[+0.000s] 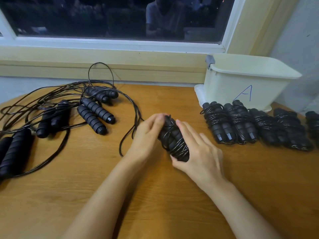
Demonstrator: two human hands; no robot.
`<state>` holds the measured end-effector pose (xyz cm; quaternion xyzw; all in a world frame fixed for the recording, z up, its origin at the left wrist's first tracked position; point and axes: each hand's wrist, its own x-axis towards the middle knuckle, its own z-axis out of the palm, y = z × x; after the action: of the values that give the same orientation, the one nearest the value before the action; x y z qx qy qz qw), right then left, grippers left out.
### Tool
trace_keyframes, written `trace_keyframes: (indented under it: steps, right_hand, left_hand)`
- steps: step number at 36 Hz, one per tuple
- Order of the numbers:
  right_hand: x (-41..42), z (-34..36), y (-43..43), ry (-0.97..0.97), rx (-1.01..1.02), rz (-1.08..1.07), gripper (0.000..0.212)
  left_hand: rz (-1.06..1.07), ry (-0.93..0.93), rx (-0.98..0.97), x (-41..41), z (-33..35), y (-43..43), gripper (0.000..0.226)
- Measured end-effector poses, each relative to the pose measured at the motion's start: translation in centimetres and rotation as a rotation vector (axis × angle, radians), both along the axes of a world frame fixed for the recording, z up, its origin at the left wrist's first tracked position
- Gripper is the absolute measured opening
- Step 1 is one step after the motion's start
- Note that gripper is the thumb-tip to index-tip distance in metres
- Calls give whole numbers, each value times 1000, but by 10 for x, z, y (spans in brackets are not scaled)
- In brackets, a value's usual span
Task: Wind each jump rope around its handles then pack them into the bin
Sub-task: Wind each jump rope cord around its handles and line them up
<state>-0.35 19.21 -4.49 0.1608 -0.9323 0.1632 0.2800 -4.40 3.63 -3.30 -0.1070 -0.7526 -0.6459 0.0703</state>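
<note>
Over the middle of the wooden table (pixel 155 195) I hold a pair of black jump rope handles (pixel 172 140) partly wrapped in their own cord. My left hand (pixel 148 135) grips the far end of the bundle, fingers curled over it. My right hand (pixel 198 154) holds the near end, thumb under it and fingers along its right side. A loose length of cord (pixel 131 131) trails from the bundle to the left. Several wound bundles (pixel 241 125) lie in a row at the right, in front of the cream bin (pixel 241 83) marked "A".
A tangle of unwound ropes with black foam handles (pixel 95 114) covers the table's left side, more handles (pixel 15 152) at the left edge. A window sill and window run along the back. The bin sits on its lid in the back right corner.
</note>
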Motion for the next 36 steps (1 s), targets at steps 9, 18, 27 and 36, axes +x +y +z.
trace_keyframes:
  steps: [9, 18, 27, 36]
  right_hand:
    - [0, -11, -5, -129, -322, 102, 103]
    - [0, -9, -7, -302, -324, 21, 114]
    - [0, -9, -4, -307, -373, 30, 102]
    - [1, -4, -7, -142, -45, 54, 97]
  left_hand:
    - [0, 66, 72, -1, -3, -3, 32]
    - [-139, -149, 433, 2, 1, 2, 57]
    - [-97, -223, 293, 2, 1, -3, 30]
    - [-78, -237, 395, 3, 10, -7, 41]
